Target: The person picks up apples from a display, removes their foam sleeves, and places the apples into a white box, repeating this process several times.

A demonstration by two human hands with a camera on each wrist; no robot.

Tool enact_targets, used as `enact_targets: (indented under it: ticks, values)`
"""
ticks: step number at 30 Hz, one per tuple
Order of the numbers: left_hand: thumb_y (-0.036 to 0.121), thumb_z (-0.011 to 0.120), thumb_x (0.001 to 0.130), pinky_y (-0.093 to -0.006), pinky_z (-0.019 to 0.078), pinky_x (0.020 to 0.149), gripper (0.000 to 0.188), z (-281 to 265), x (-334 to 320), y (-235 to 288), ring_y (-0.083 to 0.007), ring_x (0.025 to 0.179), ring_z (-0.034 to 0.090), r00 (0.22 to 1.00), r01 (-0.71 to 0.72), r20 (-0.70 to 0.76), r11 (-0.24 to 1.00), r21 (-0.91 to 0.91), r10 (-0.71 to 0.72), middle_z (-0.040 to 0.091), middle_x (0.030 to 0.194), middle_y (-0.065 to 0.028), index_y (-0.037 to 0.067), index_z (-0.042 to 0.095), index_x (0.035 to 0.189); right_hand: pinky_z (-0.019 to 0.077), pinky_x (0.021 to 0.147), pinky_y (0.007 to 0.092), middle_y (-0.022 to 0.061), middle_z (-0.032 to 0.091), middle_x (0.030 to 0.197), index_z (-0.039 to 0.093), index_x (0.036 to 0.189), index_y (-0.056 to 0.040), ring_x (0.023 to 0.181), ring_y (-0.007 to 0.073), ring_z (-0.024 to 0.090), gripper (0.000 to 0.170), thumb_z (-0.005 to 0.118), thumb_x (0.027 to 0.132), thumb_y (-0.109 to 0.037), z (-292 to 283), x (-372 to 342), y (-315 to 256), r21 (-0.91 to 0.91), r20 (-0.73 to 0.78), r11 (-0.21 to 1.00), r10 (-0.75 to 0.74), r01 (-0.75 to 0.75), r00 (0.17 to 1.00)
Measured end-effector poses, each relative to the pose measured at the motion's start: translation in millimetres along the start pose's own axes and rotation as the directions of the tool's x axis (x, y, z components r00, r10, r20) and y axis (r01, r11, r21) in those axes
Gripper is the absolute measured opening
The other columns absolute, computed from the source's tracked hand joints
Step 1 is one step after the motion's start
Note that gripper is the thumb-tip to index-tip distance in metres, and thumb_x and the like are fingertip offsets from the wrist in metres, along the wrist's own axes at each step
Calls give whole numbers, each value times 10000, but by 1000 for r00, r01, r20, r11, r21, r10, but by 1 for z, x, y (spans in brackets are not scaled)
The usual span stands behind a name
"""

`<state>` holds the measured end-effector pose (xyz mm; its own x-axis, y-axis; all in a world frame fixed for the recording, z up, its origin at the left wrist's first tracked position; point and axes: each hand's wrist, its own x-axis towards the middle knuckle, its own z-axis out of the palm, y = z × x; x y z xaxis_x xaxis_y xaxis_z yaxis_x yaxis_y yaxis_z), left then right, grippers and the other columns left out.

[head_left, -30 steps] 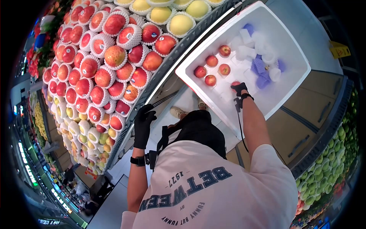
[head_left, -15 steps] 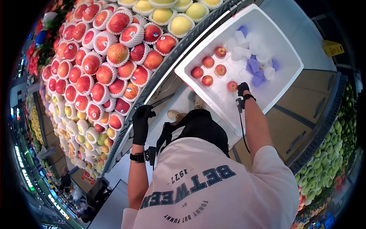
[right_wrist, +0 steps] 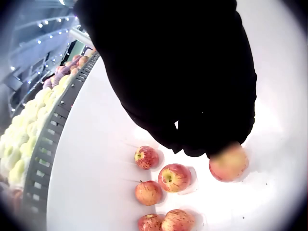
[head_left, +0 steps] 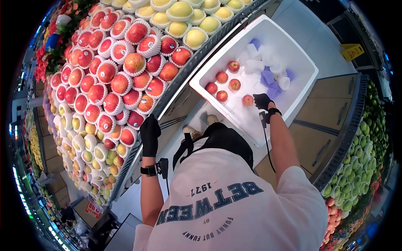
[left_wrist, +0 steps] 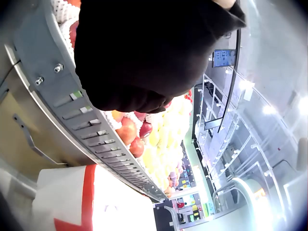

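In a white foam box (head_left: 302, 109), several bare red apples (head_left: 222, 77) lie on the floor. My black-gloved right hand (head_left: 263, 101) is low inside the box, just to the right of the nearest apple (head_left: 247, 100). From the right wrist, its fingers partly overlap that apple (right_wrist: 230, 166), though the head view has a small gap between them. My left hand (head_left: 150, 133), also black-gloved, hangs loosely curled beside the grey edge of the fruit stand. It holds nothing.
White and purple foam nets (head_left: 270, 79) lie at the box's far right. Left of the box slopes a display of net-wrapped red apples (head_left: 106, 73), with yellow fruit (head_left: 194, 37) at its top. Cabinets (head_left: 322, 111) and green fruit (head_left: 349, 184) stand right. A yellow sign (head_left: 351, 52) stands behind.
My right hand has let go of the nearest apple and come slightly away to its right; the apple rests on the box floor. My left hand's fingers have curled in more.
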<state>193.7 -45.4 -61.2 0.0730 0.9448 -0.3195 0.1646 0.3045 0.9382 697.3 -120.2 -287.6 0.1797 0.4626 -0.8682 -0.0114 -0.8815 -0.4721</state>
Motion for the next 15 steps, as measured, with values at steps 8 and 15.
enact_targets:
  ticks: [8, 15]
  values:
    - [262, 461, 961, -235, 199, 409, 376, -8, -9, -14, -68, 424, 262, 993, 109, -3, 938, -329, -116, 271, 540, 56, 157, 357, 616, 191, 352, 340, -29, 277, 450, 326, 535, -193, 334, 147, 272, 363, 579, 784, -274, -27, 16, 13, 450, -152, 889, -16, 84, 988]
    - [275, 484, 945, -232, 202, 407, 372, -17, -25, -22, -66, 423, 282, 984, 143, -36, 903, -406, -173, 287, 536, 51, 151, 380, 610, 218, 344, 319, -42, 330, 449, 372, 546, -233, 341, 138, 305, 371, 503, 878, -335, -24, 13, 18, 380, -312, 885, -153, 270, 938]
